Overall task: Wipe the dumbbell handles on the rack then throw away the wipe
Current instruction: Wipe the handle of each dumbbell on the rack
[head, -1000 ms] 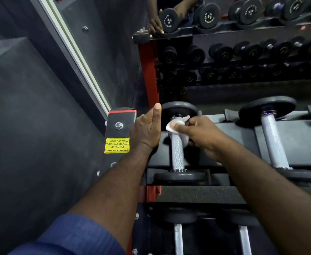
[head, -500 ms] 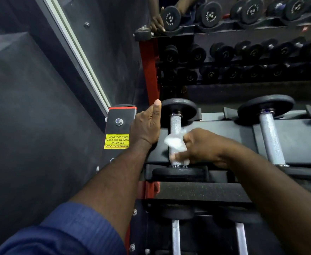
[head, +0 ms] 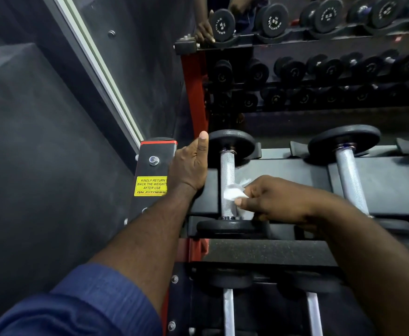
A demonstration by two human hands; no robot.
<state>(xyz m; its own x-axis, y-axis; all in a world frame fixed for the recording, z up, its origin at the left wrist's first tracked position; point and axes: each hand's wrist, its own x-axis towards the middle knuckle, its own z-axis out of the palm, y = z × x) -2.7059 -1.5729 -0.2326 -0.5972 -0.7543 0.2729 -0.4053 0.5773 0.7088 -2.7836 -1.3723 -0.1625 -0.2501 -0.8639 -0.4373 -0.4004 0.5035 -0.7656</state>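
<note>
The leftmost dumbbell (head: pixel 227 166) lies on the top shelf of the black and red rack (head: pixel 266 257), its knurled silver handle pointing away from me. My right hand (head: pixel 273 200) pinches a crumpled white wipe (head: pixel 233 191) against the lower half of that handle. My left hand (head: pixel 190 166) rests on the rack's left end beside the dumbbell, thumb pointing up along the far plate; its fingers are hidden behind the palm. A second dumbbell (head: pixel 349 175) lies to the right, partly under my right forearm.
A yellow notice sticker (head: pixel 151 186) is on the rack's end post. Two more dumbbell handles (head: pixel 229 311) show on the lower shelf. A mirror (head: pixel 319 57) behind the rack reflects rows of dumbbells and my hands. A dark wall stands at the left.
My right hand has slid the wipe down the handle from its far end to the near half. My left hand has stayed in place on the rack.
</note>
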